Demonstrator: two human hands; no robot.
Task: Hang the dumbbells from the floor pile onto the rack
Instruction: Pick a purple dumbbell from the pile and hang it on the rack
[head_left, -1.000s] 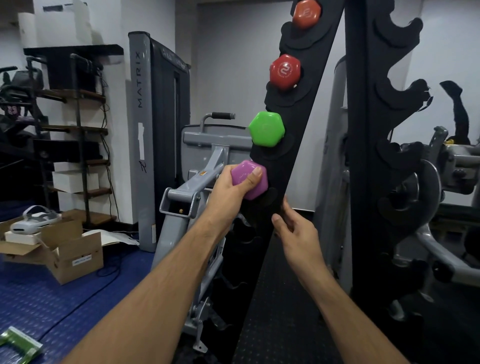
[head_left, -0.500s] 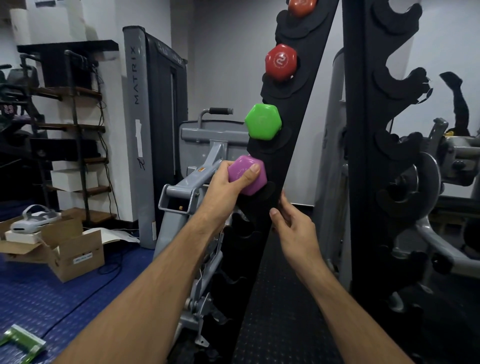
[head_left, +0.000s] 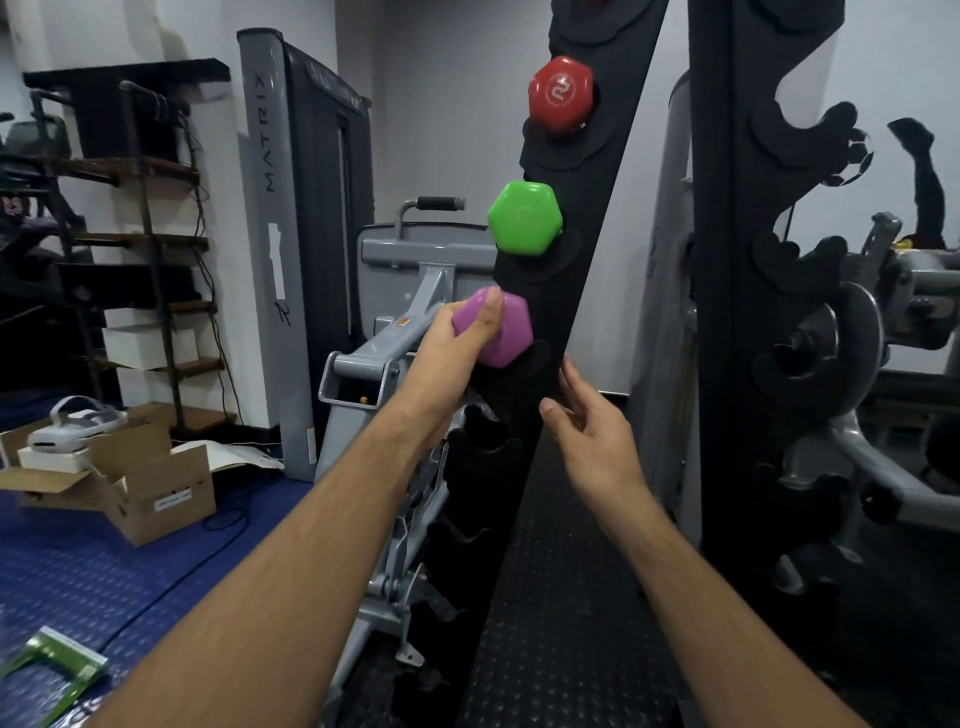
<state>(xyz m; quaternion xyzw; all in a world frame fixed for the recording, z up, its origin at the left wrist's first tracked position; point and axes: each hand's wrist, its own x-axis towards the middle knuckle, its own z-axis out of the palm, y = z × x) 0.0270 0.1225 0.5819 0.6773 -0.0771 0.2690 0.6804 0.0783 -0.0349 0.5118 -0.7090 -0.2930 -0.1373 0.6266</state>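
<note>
Noted progress first: two dumbbells already hung on the near upright of the rack (head_left: 587, 270), a red dumbbell (head_left: 560, 94) at about 12 o'clock in my view and a green dumbbell (head_left: 524, 217) one cradle below it. The purple dumbbell (head_left: 493, 328) sat at the next cradle down, just left of frame centre, its head against the black upright; I could not tell whether the handle was fully seated. Empty cradles showed lower on that upright, and more on the far upright at 2 o'clock. The floor pile was out of view, so I judged the task partly done without being able to count what was left. Left hand (head_left: 452, 348): fingers curled round the purple head, thumb laid over its top face, a firm grip. Right hand (head_left: 587, 421): fingers loosely spread and relaxed, holding nothing, fingertips at the edge of the upright just below and right of the purple dumbbell; contact looked likely but I could not be sure. A cardboard box (head_left: 140, 488) lay at 9 o'clock on the blue floor.
</note>
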